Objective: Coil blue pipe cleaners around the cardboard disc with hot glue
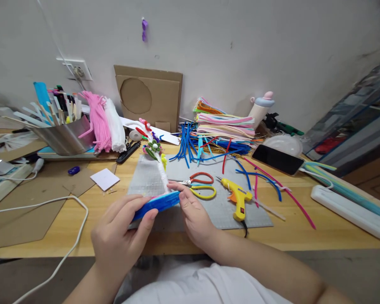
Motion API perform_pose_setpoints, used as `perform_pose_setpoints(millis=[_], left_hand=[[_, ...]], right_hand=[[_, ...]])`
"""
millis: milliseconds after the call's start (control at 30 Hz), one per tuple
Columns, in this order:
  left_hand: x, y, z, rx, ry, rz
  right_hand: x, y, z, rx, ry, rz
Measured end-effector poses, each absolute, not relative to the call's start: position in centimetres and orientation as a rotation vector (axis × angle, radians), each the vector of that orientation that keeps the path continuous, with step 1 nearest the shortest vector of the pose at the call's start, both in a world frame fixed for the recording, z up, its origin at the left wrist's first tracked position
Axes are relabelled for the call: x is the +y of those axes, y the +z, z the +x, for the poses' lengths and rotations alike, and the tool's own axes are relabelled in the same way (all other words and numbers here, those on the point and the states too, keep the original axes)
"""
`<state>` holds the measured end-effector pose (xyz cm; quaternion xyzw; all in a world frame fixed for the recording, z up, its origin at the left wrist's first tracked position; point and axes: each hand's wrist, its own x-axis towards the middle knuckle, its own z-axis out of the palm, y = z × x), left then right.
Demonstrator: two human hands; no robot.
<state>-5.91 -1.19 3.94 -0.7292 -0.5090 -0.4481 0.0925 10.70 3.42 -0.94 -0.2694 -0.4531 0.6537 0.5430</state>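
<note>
Between my two hands is a flat blue base point(158, 205), tilted, with its painted side edge facing me. A white wrapped stem point(162, 173) rises from it, topped by pipe-cleaner flowers point(153, 145) in green, red, purple and yellow. My left hand point(123, 230) grips the base's left end, thumb on the near edge. My right hand point(193, 211) pinches the right end, its fingers reaching behind near the foot of the stem. The base's underside and some fingertips are hidden. Just beyond lie scissors point(203, 192) with red and yellow handles, on a grey cutting mat point(183, 219).
A yellow glue gun point(239, 197) lies on the mat's right side. Loose pipe cleaners point(283, 185), a phone point(277, 159) and a white power strip point(351, 211) are farther right. At left stand a metal holder point(66, 137) of sticks and a white cable point(82, 228).
</note>
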Motion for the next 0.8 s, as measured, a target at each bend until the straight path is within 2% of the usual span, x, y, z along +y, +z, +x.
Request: perform_pose_setpoints(millis=[800], left_hand=[[-1.8,3.9,-5.7,-1.508,-1.311,-2.183]], right_hand=[[3.2,1.2,11.6,-1.353,1.487,-0.813]])
